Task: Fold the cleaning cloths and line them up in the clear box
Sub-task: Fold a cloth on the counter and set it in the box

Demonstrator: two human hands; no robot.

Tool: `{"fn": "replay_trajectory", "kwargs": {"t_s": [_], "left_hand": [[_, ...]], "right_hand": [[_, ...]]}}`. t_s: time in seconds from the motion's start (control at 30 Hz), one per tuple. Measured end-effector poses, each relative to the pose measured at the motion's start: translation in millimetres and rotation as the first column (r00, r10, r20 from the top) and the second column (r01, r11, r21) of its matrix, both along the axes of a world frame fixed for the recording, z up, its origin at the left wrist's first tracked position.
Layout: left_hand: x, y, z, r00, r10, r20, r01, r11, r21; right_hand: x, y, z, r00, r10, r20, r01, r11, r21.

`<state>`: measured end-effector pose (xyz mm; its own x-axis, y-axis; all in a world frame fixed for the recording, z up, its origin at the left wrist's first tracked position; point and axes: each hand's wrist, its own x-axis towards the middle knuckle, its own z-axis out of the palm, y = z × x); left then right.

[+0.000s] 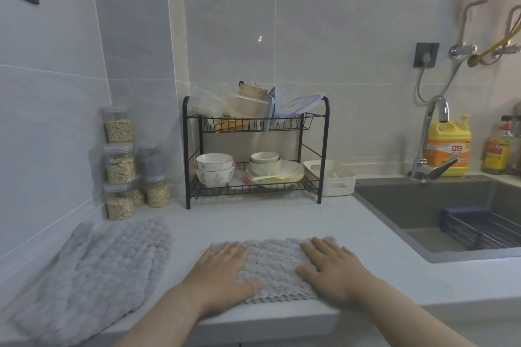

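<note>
A grey cleaning cloth (275, 265) lies flat on the white counter near its front edge. My left hand (222, 273) presses on its left part with straight fingers spread. My right hand (332, 267) lies flat on its right part, fingers pointing away from me. A pile of more grey cloths (93, 270) is spread on the counter at the left, apart from both hands. A white box with handle slots (335, 177) stands beside the dish rack; no clear box is plainly in view on the counter.
A black two-tier dish rack (253, 149) with bowls and plastic containers stands at the back. Clear jars of grains (121, 166) are stacked at the left wall. A dark sink (445, 211) with a tap and a yellow detergent bottle (448, 146) is at the right.
</note>
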<state>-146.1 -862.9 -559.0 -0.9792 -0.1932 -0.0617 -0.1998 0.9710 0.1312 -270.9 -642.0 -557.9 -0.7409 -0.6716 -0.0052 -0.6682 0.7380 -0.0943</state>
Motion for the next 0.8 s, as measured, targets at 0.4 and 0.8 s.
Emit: {"fn": "replay_trajectory", "kwargs": {"t_s": [0.4,0.8], "left_hand": [[13,-6,0,0.819,0.449,-0.359,-0.130,0.753,0.645],[-22,43,16,0.993,-0.109,-0.043,0.110,0.994,0.022]], "right_hand": [[5,-1,24,0.913,-0.373,0.163,0.405,0.871,-0.277],[7,19,59,0.764,-0.098,0.638,0.535,0.649,-0.541]]}}
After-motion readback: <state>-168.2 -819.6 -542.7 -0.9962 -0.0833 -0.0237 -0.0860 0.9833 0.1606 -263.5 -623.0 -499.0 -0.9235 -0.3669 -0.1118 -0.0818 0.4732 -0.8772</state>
